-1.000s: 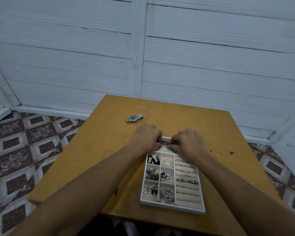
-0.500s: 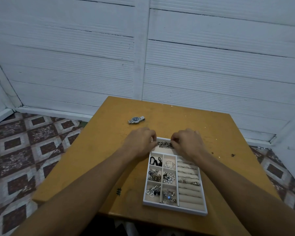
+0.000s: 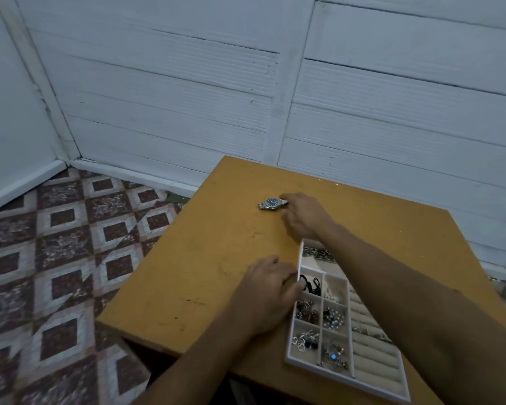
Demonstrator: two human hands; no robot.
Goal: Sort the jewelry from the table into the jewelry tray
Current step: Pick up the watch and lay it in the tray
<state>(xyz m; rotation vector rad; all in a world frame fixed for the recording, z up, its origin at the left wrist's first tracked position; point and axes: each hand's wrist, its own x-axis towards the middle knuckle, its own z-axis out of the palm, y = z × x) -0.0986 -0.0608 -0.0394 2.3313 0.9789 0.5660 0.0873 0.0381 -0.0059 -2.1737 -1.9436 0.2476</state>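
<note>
A silver wristwatch (image 3: 271, 204) with a dark dial lies on the orange-brown table (image 3: 202, 273), far from the tray. My right hand (image 3: 306, 219) reaches over the tray's top, its fingertips touching the watch's right strap end, thumb apart below. The white jewelry tray (image 3: 348, 380) sits at the table's near right, its small compartments holding earrings, pendants and black ties, with ring rolls on the right. A silver chain (image 3: 319, 254) lies in the top compartment. My left hand (image 3: 268, 298) rests on the table, fingers against the tray's left wall.
The table's left edge drops to a patterned tile floor (image 3: 56, 273). A white plank wall (image 3: 362, 112) stands close behind the table. My right forearm covers part of the tray's right side.
Both hands have left the chain in the tray's top compartment. My right hand has moved out to the watch, my left hand back to the tray's left side. The view has turned left.
</note>
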